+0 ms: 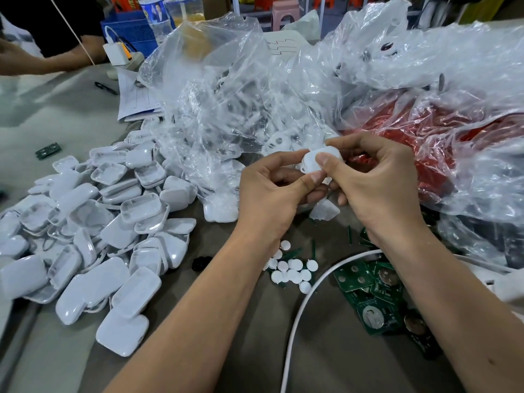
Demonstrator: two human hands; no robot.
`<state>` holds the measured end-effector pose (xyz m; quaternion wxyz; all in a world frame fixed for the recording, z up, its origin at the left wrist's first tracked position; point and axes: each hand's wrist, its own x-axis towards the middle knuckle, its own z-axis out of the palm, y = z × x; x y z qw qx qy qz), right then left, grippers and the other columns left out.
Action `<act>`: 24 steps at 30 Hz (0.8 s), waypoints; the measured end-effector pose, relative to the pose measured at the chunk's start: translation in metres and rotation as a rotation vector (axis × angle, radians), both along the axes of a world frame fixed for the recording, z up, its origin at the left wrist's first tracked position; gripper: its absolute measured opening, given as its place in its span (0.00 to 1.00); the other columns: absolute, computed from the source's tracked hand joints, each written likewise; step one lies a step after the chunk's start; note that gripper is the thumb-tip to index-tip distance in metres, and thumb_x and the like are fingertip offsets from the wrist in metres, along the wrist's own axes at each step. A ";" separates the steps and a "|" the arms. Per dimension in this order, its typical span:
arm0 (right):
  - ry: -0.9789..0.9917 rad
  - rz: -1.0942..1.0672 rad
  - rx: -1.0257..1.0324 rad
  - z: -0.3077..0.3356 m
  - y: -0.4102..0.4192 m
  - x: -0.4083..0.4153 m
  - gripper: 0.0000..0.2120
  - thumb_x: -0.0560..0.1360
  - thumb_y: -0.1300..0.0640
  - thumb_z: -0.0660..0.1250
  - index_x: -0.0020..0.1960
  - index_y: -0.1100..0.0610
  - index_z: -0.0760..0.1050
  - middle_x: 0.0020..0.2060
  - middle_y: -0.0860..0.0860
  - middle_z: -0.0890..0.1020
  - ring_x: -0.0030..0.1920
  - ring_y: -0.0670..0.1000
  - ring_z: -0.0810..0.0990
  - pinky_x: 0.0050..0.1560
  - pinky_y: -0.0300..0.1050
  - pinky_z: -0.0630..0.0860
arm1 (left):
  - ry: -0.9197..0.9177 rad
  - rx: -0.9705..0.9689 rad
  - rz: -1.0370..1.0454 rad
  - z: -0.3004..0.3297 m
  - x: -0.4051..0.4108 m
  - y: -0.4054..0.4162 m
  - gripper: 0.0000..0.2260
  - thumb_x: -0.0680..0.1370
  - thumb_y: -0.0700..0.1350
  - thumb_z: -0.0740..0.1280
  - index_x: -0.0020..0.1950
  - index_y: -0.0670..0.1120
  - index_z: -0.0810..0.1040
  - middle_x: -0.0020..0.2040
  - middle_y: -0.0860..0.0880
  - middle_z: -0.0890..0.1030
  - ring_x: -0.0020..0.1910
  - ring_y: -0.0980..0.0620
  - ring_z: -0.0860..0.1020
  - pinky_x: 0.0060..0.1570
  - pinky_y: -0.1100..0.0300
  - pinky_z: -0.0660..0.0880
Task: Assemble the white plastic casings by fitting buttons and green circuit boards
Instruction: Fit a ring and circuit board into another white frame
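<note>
From the head camera, both hands meet just above centre, holding one white casing [321,161] between them: the left hand [269,194] has its grip clamped on the casing's lower edge with thumb and curled fingers, and the right hand [377,182] pinches it from the top, thumb pressed on its face. Whether a button or board already sits inside is hidden by the fingers. At nine o'clock a heap of white casings [93,236] covers the tabletop [198,336]; at six o'clock, under the wrists, lie loose white buttons [292,272], and at five o'clock the green circuit boards [374,296] beside a white cable [300,316]. Clear plastic bags [226,95] crowd twelve o'clock. The risk, as I judge it: uneven thumb pressure could cock the part, or a forearm could sweep buttons away.
</note>
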<state>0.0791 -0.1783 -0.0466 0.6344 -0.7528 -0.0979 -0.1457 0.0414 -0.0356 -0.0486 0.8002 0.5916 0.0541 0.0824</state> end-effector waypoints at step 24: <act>-0.043 0.020 -0.102 0.001 0.004 -0.005 0.13 0.72 0.60 0.80 0.54 0.49 0.83 0.45 0.46 0.83 0.36 0.43 0.82 0.33 0.38 0.82 | 0.060 -0.152 0.053 0.008 -0.005 -0.001 0.02 0.78 0.32 0.71 0.48 0.38 0.82 0.47 0.37 0.82 0.35 0.39 0.86 0.35 0.55 0.83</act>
